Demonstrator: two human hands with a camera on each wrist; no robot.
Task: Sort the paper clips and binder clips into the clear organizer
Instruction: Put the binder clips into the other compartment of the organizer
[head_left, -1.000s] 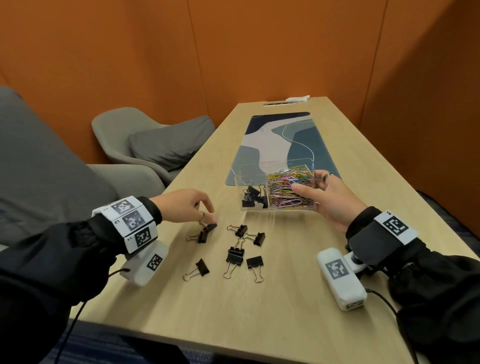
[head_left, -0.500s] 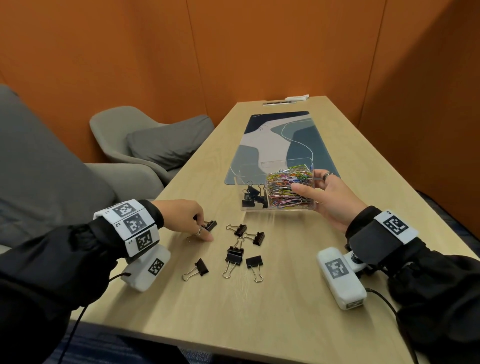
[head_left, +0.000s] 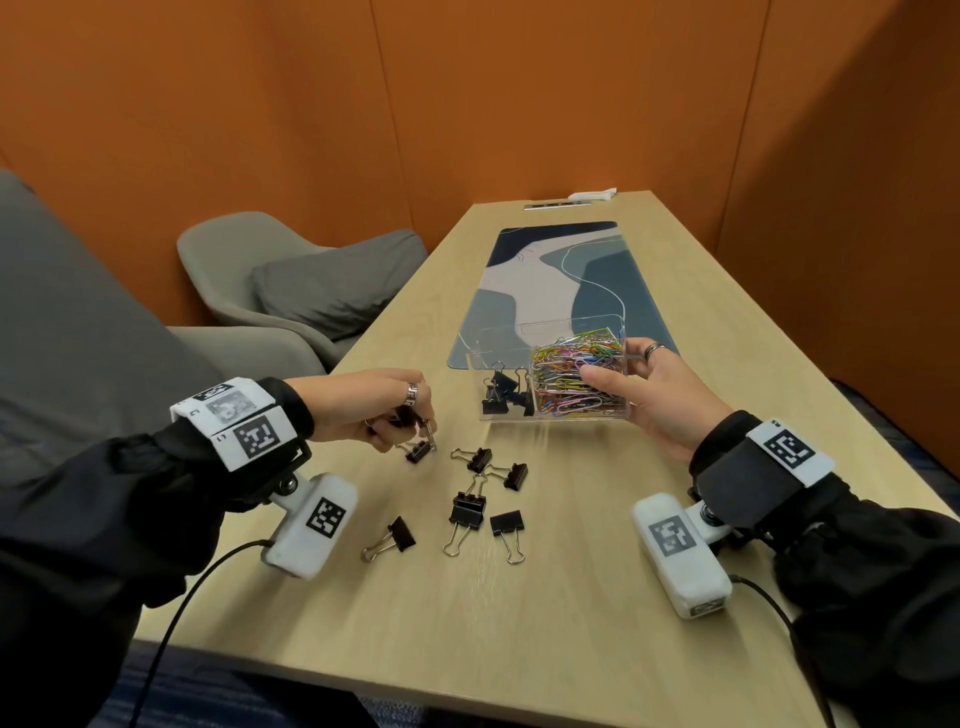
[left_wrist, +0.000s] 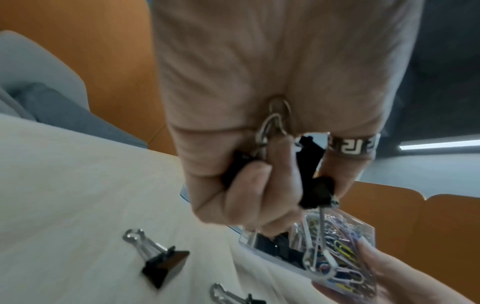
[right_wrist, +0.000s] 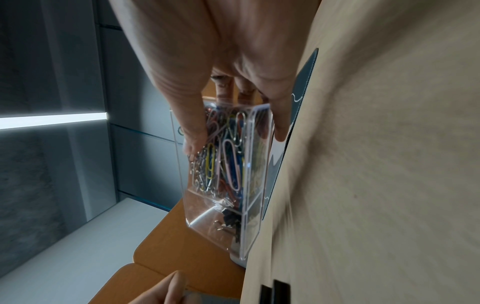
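Note:
My left hand (head_left: 410, 422) hovers just above the table, its fingers curled round black binder clips (left_wrist: 315, 192). One more clip (head_left: 418, 452) hangs below the fingertips by its wire handle. Several loose binder clips (head_left: 466, 512) lie on the wooden table (head_left: 571, 623) in front of me. My right hand (head_left: 615, 364) grips the right end of the clear organizer (head_left: 472, 374), thumb on the near wall and fingers behind. Coloured paper clips (head_left: 571, 374) fill the organizer's right compartment, and black binder clips (head_left: 504, 392) sit in its left one. The right wrist view shows the organizer (right_wrist: 221, 222) and its paper clips (right_wrist: 223, 158) from the end.
A blue and grey desk mat (head_left: 550, 270) runs along the table behind the organizer. Grey armchairs (head_left: 291, 280) stand along the table's left side. Orange walls close in the far end and the right. A white object (head_left: 592, 196) lies at the table's far edge.
My left hand dropped onto the clips at the left of the pile, closed on them and has lifted them off the table. The right hand and the organizer stayed put.

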